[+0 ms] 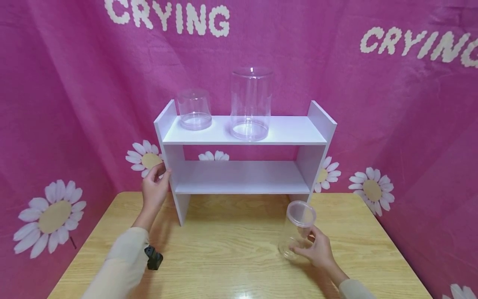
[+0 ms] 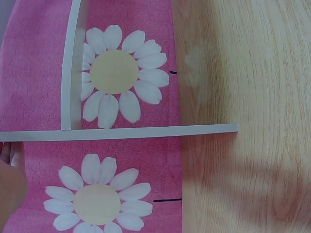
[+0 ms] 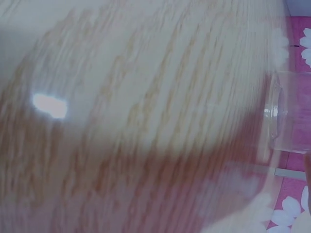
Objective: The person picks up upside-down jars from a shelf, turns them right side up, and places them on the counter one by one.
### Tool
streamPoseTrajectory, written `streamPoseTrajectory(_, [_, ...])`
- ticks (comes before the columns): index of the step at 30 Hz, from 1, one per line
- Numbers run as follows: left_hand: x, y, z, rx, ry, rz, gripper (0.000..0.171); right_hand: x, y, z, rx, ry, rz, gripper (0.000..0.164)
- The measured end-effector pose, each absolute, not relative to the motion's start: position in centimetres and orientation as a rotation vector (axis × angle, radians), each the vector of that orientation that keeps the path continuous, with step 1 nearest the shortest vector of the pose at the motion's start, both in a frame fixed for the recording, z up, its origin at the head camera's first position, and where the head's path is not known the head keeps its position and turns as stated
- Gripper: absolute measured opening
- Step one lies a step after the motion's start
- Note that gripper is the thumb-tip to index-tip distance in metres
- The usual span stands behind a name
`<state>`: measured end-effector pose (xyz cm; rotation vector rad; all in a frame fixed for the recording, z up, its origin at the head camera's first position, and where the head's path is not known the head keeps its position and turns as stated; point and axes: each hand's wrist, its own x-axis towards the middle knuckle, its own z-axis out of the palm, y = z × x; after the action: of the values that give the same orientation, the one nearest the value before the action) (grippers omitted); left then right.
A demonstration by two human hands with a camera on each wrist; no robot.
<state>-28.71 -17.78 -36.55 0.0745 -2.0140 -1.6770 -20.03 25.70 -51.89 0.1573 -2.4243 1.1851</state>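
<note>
My right hand (image 1: 317, 249) grips a small clear cylindrical jar (image 1: 289, 232) low on its side, thumb and fingers around it. The jar has a pale rim at its top and leans a little; whether its base touches the table cannot be told. In the right wrist view, part of the clear jar (image 3: 294, 111) shows at the right edge. My left hand (image 1: 154, 189) is at the outer side of a white two-tier shelf (image 1: 242, 176), fingers against its left side panel. The left wrist view shows that panel (image 2: 146, 132) edge-on, with part of the hand (image 2: 10, 187) beside it.
On the upper board stand a short clear jar (image 1: 195, 110) at left and a taller clear jar (image 1: 251, 106) near the middle. The shelf stands at the back of a wooden table (image 1: 224, 236). Behind hangs a pink cloth (image 1: 291, 54) with daisies and lettering.
</note>
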Motion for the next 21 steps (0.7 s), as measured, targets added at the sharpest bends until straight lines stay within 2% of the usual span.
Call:
streamPoseTrajectory(15, [-28.8,-18.3,-36.8,0.059,-2.056,-1.696,0.034,-19.4,25.9,-50.8,0.169,-2.487,1.153,0.07])
streamPoseTrajectory(21, [-28.8,-18.9,-36.6,0.054,-2.088,-1.696,0.036,-19.4,26.2,-49.3,0.277,-2.409,1.208,0.077])
